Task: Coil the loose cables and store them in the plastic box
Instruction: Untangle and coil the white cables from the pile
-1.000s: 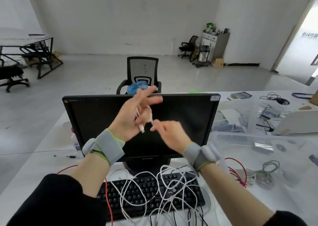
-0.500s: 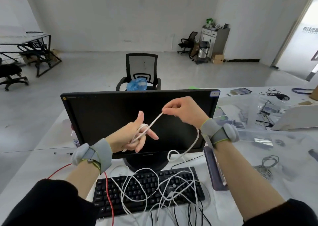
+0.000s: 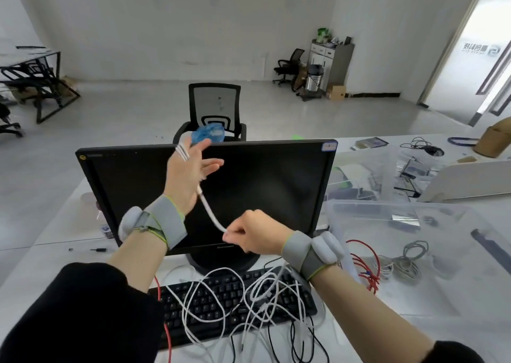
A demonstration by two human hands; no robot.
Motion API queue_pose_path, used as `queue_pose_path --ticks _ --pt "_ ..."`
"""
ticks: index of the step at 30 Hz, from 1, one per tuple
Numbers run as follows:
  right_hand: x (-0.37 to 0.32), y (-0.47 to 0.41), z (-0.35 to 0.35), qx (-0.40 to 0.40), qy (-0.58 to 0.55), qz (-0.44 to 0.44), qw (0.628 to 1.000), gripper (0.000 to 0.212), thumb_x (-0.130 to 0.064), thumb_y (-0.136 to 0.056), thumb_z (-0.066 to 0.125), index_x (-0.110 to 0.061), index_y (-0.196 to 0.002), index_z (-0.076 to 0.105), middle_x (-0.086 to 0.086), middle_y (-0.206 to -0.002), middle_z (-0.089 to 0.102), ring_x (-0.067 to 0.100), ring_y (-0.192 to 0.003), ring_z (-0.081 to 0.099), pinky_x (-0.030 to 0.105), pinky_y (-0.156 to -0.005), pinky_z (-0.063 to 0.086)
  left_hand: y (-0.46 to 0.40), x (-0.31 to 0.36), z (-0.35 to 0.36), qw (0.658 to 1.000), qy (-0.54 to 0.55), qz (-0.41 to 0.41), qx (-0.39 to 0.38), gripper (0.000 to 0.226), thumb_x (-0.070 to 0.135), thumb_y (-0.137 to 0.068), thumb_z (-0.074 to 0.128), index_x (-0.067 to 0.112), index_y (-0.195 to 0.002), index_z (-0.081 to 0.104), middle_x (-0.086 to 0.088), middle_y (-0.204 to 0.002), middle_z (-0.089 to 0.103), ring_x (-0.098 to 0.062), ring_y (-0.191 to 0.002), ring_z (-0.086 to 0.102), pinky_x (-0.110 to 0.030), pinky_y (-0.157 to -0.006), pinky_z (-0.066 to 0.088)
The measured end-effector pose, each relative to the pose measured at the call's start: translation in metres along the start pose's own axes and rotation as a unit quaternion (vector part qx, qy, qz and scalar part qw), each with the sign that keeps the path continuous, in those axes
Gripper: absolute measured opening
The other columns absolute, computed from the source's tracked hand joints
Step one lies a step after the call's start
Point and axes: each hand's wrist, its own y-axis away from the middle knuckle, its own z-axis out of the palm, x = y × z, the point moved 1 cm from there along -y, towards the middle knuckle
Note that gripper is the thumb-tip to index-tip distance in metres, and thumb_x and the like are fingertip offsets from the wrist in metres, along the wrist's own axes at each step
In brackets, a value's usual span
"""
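Note:
My left hand (image 3: 188, 174) is raised in front of the monitor with its fingers spread, and a white cable (image 3: 210, 210) is looped around them. My right hand (image 3: 254, 235) pinches that same cable lower down, to the right of my left wrist. The cable hangs from there into a tangle of white cables (image 3: 249, 302) lying on the black keyboard (image 3: 221, 304). A clear plastic box (image 3: 414, 224) stands to the right. Coiled red (image 3: 365, 268) and grey (image 3: 409, 263) cables show through the clear box's wall.
A black monitor (image 3: 276, 185) stands right behind my hands. A red cable (image 3: 163, 318) runs past the keyboard's left end. More clear containers (image 3: 367, 174) and a white laptop lid (image 3: 470, 180) sit at the back right. An office chair (image 3: 214, 111) stands beyond the desk.
My left hand has risen and opened its fingers, with the cable wound round them. My right hand has swung down from upper right to below the left hand, still pinching the cable.

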Motion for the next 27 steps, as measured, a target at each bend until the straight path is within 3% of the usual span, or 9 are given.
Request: queue_pose_path --ticks 3,6,10,13,17,20,23,25,27 --pt "0.002 0.009 -0.013 -0.027 0.006 0.001 1.0 0.018 -0.026 -0.09 0.061 -0.014 -0.093 0.074 -0.006 -0.051 0.053 -0.003 -0.042 0.048 0.007 -0.051 0.037 0.004 -0.018 -0.018 0.957 -0.283 0.029 -0.047 0.054 0.01 -0.102 0.034 0.016 -0.151 0.012 -0.007 -0.14 0.047 -0.023 -0.085 0.067 -0.013 -0.059 0.053" --pt "0.009 0.01 -0.047 0.088 0.014 -0.021 0.996 0.016 -0.028 -0.083 0.069 -0.017 -0.092 0.076 -0.011 -0.063 0.061 -0.005 -0.058 0.055 0.007 -0.063 0.04 0.025 -0.041 -0.025 0.86 -0.481 -0.041 -0.164 0.048 0.028 -0.102 0.034 0.015 -0.147 0.025 -0.004 -0.105 0.072 -0.017 -0.049 0.061 -0.017 -0.054 0.045" --pt "0.025 0.009 -0.071 0.186 -0.152 -0.007 0.971 0.005 -0.017 -0.084 0.069 -0.014 -0.084 0.073 -0.015 -0.064 0.061 -0.003 -0.052 0.055 0.006 -0.054 0.041 0.049 -0.046 -0.008 0.833 -0.395 -0.188 -0.338 0.069 0.058 -0.095 0.013 0.011 -0.129 0.051 -0.005 -0.057 0.068 -0.007 -0.027 0.029 -0.018 -0.042 0.032" --pt "0.04 0.008 -0.059 0.212 -0.304 0.052 0.927 0.006 -0.009 -0.085 0.066 -0.011 -0.08 0.069 -0.002 -0.055 0.048 0.008 -0.045 0.038 0.014 -0.04 0.034 0.062 -0.035 0.006 0.848 -0.26 -0.207 -0.414 0.061 0.054 -0.089 0.024 0.012 -0.114 0.062 -0.001 -0.044 0.058 -0.004 -0.025 0.025 -0.013 -0.036 0.027" --pt "0.042 0.009 -0.016 0.192 -0.406 0.104 0.887 0.013 -0.015 -0.091 0.06 -0.007 -0.083 0.067 0.003 -0.055 0.04 0.006 -0.037 0.03 0.017 -0.033 0.024 0.065 -0.029 0.004 0.922 0.06 -0.2 -0.325 0.043 0.032 -0.088 0.034 0.011 -0.116 0.06 0.001 -0.037 0.051 -0.001 -0.02 0.024 -0.013 -0.029 0.014" --pt "0.037 0.014 0.017 0.131 -0.407 0.119 0.896 0.02 -0.021 -0.094 0.056 -0.008 -0.102 0.068 0.0 -0.049 0.039 0.004 -0.032 0.027 0.015 -0.031 0.022 0.055 -0.032 -0.007 0.957 0.181 -0.139 -0.178 0.037 0.018 -0.089 0.043 0.01 -0.123 0.055 0.003 -0.074 0.072 -0.003 -0.027 0.03 -0.013 -0.035 0.018" --pt "0.029 0.02 0.042 0.018 -0.322 0.11 0.94 0.022 -0.023 -0.096 0.052 -0.012 -0.109 0.067 0.001 -0.05 0.038 0.004 -0.03 0.027 0.015 -0.031 0.025 0.046 -0.045 -0.015 0.986 0.098 -0.104 -0.081 0.038 0.024 -0.099 0.044 0.009 -0.134 0.042 0.0 -0.121 0.065 -0.006 -0.055 0.059 -0.011 -0.05 0.043" --pt "0.02 0.023 0.049 -0.056 -0.214 0.088 0.971 0.02 -0.027 -0.095 0.055 -0.016 -0.103 0.069 0.0 -0.052 0.042 0.004 -0.032 0.031 0.014 -0.034 0.029 0.047 -0.062 -0.022 0.992 -0.05 -0.091 -0.07 0.046 0.032 -0.101 0.039 0.014 -0.143 0.031 -0.001 -0.133 0.055 -0.014 -0.088 0.069 -0.016 -0.072 0.051" --pt "0.016 0.02 0.047 -0.078 -0.071 0.059 0.993 0.022 -0.03 -0.091 0.06 -0.014 -0.101 0.072 -0.002 -0.06 0.051 0.004 -0.044 0.041 0.011 -0.044 0.034 0.052 -0.08 -0.028 0.967 -0.226 -0.078 -0.092 0.047 0.033 -0.101 0.036 0.021 -0.146 0.026 0.0 -0.131 0.057 -0.013 -0.095 0.067 -0.018 -0.084 0.048"
